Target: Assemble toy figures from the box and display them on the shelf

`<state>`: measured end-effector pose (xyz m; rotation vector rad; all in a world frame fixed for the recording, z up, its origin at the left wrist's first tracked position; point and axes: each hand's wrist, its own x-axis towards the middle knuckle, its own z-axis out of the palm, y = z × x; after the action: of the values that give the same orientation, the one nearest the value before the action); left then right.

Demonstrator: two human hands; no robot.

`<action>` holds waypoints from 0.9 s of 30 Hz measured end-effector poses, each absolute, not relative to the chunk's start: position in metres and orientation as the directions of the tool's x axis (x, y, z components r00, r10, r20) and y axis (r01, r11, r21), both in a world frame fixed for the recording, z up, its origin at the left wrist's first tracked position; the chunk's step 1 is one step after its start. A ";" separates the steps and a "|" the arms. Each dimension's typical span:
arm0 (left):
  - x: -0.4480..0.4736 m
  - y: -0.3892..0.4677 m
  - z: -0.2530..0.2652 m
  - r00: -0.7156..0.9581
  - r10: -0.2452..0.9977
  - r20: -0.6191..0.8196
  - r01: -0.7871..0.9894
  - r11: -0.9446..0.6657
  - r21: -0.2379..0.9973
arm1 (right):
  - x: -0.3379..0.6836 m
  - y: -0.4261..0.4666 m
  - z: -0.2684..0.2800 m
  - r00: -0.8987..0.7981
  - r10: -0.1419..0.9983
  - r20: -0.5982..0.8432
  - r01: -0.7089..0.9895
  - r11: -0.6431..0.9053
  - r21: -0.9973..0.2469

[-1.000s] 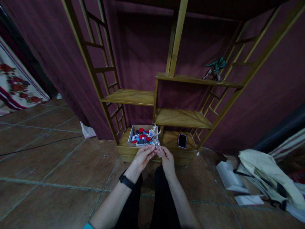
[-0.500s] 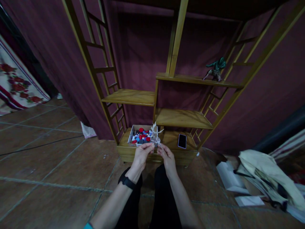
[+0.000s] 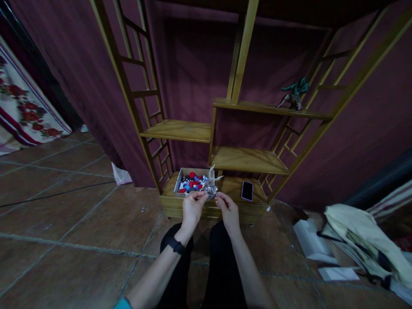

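The left hand (image 3: pixel 193 207) and right hand (image 3: pixel 229 211) pinch, nearly closed, a clear glossy ornament (image 3: pixel 210 188) with pale branching prongs, near a shallow whitish box (image 3: pixel 203 171); probably light, slippery, brittle: hold its body.

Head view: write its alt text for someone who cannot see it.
A person's left hand and right hand pinch a clear, branching ornament before a wooden display shelf. On its base sit a box of small coloured pieces and a smartphone; a green-topped figurine stands higher, at right.
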<state>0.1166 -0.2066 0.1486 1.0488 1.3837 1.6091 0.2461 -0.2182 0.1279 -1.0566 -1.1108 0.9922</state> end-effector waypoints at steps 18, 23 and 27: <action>0.123 -0.230 0.158 -0.010 0.826 0.564 0.762 -0.359 0.539 | 0.254 -0.203 0.105 0.163 0.954 0.250 0.051 0.245 -0.968; 0.126 -0.232 0.155 0.058 0.860 0.507 0.753 -0.371 0.544 | 0.256 -0.201 0.098 0.164 0.961 0.221 0.026 0.220 -0.975; 0.128 -0.231 0.153 0.107 0.873 0.476 0.741 -0.389 0.547 | 0.257 -0.200 0.092 0.156 0.962 0.225 0.009 0.227 -0.974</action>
<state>0.1279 -0.2309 0.1527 2.2029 1.6273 1.1480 0.2573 -0.2000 0.0918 -1.1038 -1.1873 0.9326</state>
